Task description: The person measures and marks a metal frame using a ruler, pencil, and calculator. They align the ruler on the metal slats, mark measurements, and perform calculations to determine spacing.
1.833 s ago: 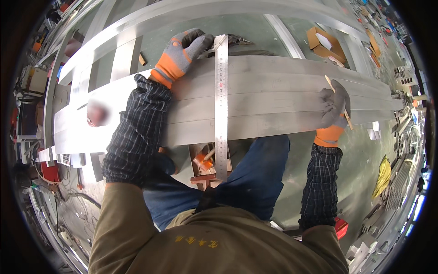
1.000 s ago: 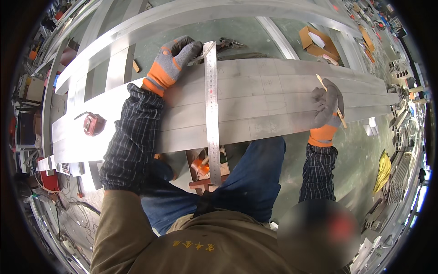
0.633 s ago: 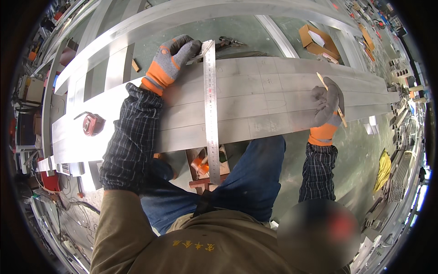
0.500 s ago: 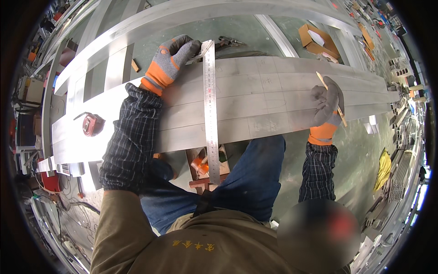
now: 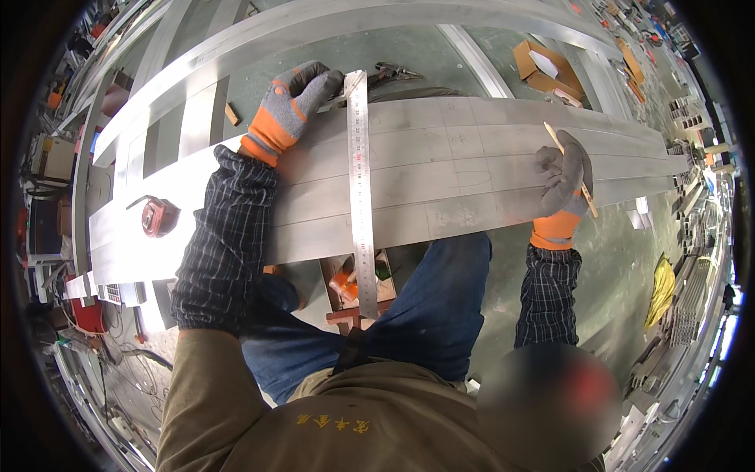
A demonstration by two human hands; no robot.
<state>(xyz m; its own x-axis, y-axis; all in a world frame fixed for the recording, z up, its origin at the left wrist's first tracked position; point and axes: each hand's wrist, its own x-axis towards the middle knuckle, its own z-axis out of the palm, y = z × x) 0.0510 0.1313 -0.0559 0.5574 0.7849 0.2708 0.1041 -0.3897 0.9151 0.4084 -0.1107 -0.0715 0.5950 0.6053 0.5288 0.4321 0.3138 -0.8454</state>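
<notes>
A steel square (image 5: pixel 360 181) with a ruled blade lies across the long metal bars, its near end jutting past their front edge. At the far edge my left hand (image 5: pixel 287 106), in a grey and orange glove, is closed on the square's short arm. My right hand (image 5: pixel 564 177), gloved the same way, rests on the right part of the bars with a pencil (image 5: pixel 588 199) held slanting between its fingers. Thin pencil lines and marks run over the metal bars (image 5: pixel 456 169), which lie side by side. On their left end sits a red tape measure (image 5: pixel 160 216).
Beyond the bars is a metal frame (image 5: pixel 314 39), with a power tool (image 5: pixel 389 72) on the floor inside it. An open cardboard box (image 5: pixel 550 69) stands at the far right. Below the bars, between my legs, is a box (image 5: pixel 333 294) with orange items. Yellow cloth (image 5: pixel 661 291) lies right.
The square's far end has shifted slightly to the left along the bars, with my left hand on it. My right hand and the pencil have stayed in place.
</notes>
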